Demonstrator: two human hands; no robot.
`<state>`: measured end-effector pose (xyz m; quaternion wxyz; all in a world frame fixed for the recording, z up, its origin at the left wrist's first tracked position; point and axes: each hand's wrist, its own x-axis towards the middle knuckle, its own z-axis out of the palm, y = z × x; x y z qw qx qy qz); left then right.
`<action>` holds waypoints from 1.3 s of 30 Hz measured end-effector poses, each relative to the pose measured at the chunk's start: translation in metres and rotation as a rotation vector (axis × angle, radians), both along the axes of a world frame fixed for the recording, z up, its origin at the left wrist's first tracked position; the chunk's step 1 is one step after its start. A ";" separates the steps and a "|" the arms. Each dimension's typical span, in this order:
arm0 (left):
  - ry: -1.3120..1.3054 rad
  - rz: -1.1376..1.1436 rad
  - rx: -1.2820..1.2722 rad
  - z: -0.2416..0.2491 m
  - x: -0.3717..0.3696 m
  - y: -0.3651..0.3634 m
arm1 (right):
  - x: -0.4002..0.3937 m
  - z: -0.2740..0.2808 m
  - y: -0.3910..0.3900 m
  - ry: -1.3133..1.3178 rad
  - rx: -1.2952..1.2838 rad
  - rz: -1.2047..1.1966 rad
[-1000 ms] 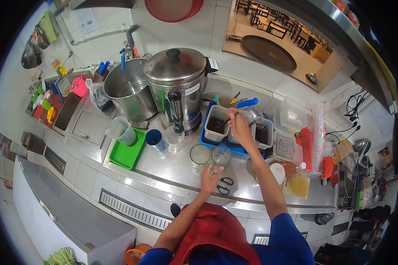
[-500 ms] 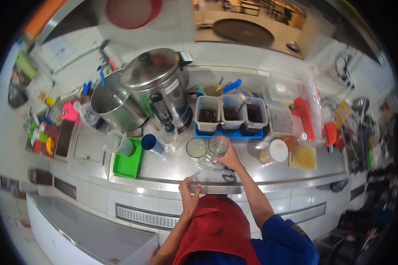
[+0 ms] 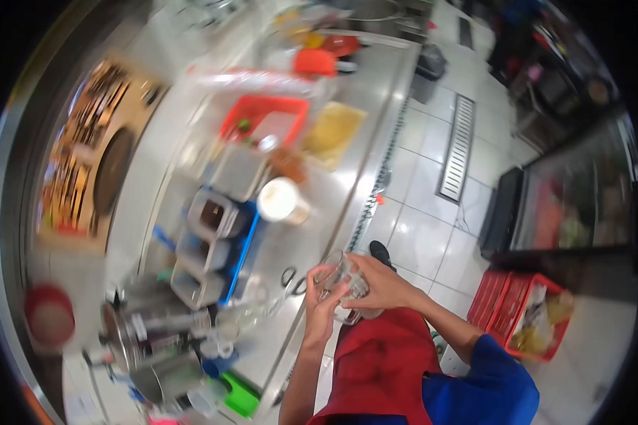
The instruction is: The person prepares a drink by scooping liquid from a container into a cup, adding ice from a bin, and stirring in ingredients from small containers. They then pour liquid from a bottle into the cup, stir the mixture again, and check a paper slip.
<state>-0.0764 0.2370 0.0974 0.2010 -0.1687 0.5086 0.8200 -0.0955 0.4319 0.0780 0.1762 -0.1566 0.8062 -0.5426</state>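
Note:
Both of my hands are around a clear glass mug [image 3: 342, 280], held in front of the red apron at the counter's edge. My left hand [image 3: 322, 301] wraps its near left side, fingers curled against the glass. From the right, my right hand [image 3: 379, 283] grips the mug. Black-handled scissors [image 3: 293, 280] lie on the steel counter [image 3: 319, 212] just left of my hands. Another glass [image 3: 252, 290], blurred, stands further left. What the mug holds cannot be made out.
Three dark-filled tubs in a blue tray [image 3: 242, 248], a white-lidded jar [image 3: 278, 200], a red basket [image 3: 290, 113] and a steel urn [image 3: 124, 333] occupy the counter. Red crates [image 3: 500, 301] stand on the tiled floor [image 3: 418, 234] at the right, near a glass-fronted cabinet [image 3: 581, 205].
The view has swung strongly to the right, along the counter. The mug has left the counter and is held near the apron. My left hand has come up onto it too.

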 end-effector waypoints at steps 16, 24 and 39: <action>-0.678 -0.352 -0.075 -0.244 -0.180 0.220 | -0.176 -0.322 0.221 0.296 -0.136 -0.683; -0.773 -0.243 -0.235 -0.259 -0.070 0.129 | -0.362 -0.341 0.160 0.253 0.174 -0.639; -0.692 -0.030 -0.523 -0.304 0.137 0.057 | -0.375 -0.439 0.124 0.316 0.532 -0.244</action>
